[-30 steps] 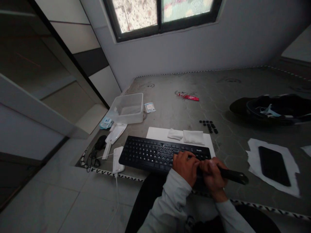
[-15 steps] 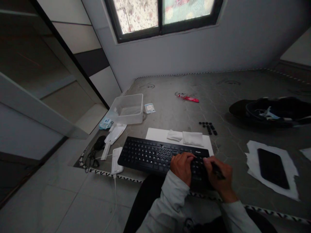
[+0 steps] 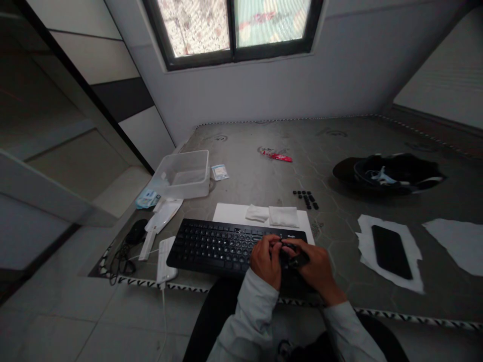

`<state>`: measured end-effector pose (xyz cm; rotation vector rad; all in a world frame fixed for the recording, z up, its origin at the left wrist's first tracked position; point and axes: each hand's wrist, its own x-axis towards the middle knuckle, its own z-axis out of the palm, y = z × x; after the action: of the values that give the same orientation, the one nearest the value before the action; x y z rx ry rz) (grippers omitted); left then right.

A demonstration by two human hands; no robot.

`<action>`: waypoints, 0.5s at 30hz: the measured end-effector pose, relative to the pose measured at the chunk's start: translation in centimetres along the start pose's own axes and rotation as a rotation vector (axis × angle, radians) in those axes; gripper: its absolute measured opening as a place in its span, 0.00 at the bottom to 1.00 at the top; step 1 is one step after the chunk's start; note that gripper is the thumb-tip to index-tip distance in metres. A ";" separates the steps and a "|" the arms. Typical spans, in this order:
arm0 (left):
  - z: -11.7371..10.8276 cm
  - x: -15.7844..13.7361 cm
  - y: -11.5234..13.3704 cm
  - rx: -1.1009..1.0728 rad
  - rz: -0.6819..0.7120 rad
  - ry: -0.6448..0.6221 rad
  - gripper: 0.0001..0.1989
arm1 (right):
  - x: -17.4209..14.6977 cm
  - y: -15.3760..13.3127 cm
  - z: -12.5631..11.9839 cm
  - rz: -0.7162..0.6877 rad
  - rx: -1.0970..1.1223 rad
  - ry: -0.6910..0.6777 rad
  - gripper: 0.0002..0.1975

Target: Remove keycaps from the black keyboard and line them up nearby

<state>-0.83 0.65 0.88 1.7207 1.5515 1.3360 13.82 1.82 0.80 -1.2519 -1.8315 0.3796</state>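
Observation:
A black keyboard lies in front of me, its left part uncovered. Over its right end, my left hand is closed with thumb and fingertips pinched together; whatever they hold is hidden. My right hand meets it fingertip to fingertip, wrapped round a small dark tool whose kind I cannot make out. Beyond the keyboard, several loose black keycaps lie grouped on the table. Folded white cloths rest on a white sheet partly under the keyboard.
At left stand a clear plastic box, a black mouse and a white power strip. A black phone lies on white paper at right, below a black cap. A red packet lies farther back.
My right hand has moved left, up against my left hand, and their fingertips now come together above the keyboard. The view has turned slightly right.

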 end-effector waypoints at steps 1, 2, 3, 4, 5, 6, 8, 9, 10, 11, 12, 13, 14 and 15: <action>0.0 0.0 0.0 -0.002 -0.004 0.003 0.07 | 0.0 0.0 0.0 0.000 0.010 -0.004 0.08; 0.0 0.0 0.0 -0.005 -0.010 0.004 0.07 | 0.1 -0.1 0.0 0.002 0.020 -0.010 0.08; 0.0 0.0 0.0 -0.007 -0.020 0.007 0.07 | 0.1 -0.1 -0.1 0.007 0.031 -0.015 0.09; 0.0 0.0 0.0 -0.009 -0.031 0.009 0.07 | 0.1 -0.1 -0.1 0.009 0.042 -0.019 0.09; 0.0 0.0 0.0 -0.012 -0.039 0.009 0.08 | 0.1 -0.1 -0.1 0.010 0.051 -0.023 0.09; 0.1 0.0 0.0 -0.013 -0.042 0.010 0.08 | 0.1 0.0 -0.2 0.007 0.056 -0.028 0.09; 0.1 0.0 0.1 -0.012 -0.042 0.010 0.08 | 0.1 0.1 -0.2 -0.012 0.055 -0.041 0.10; 0.1 0.0 0.1 -0.011 -0.041 0.011 0.08 | 0.1 0.2 -0.3 -0.027 0.048 -0.048 0.10; 0.1 0.0 0.1 -0.010 -0.039 0.012 0.08 | 0.1 0.2 -0.3 -0.044 0.040 -0.052 0.10; 0.1 0.0 0.2 -0.010 -0.039 0.015 0.08 | 0.1 0.3 -0.3 -0.061 0.030 -0.050 0.10; 0.0 0.0 0.2 -0.011 -0.039 0.017 0.08 | 0.1 0.3 -0.3 -0.077 0.020 -0.043 0.11; 0.0 0.1 0.3 -0.014 -0.039 0.016 0.08 | 0.1 0.3 -0.3 -0.092 0.010 -0.033 0.10; 0.0 0.1 0.3 -0.017 -0.039 0.016 0.07 | 0.1 0.3 -0.3 -0.105 0.000 -0.020 0.10; -0.1 0.1 0.4 -0.020 -0.039 0.013 0.07 | 0.1 0.4 -0.3 -0.113 -0.009 -0.010 0.10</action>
<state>-0.69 0.60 1.29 1.6648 1.5660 1.3419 14.26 1.98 0.78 -1.1481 -1.9044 0.3159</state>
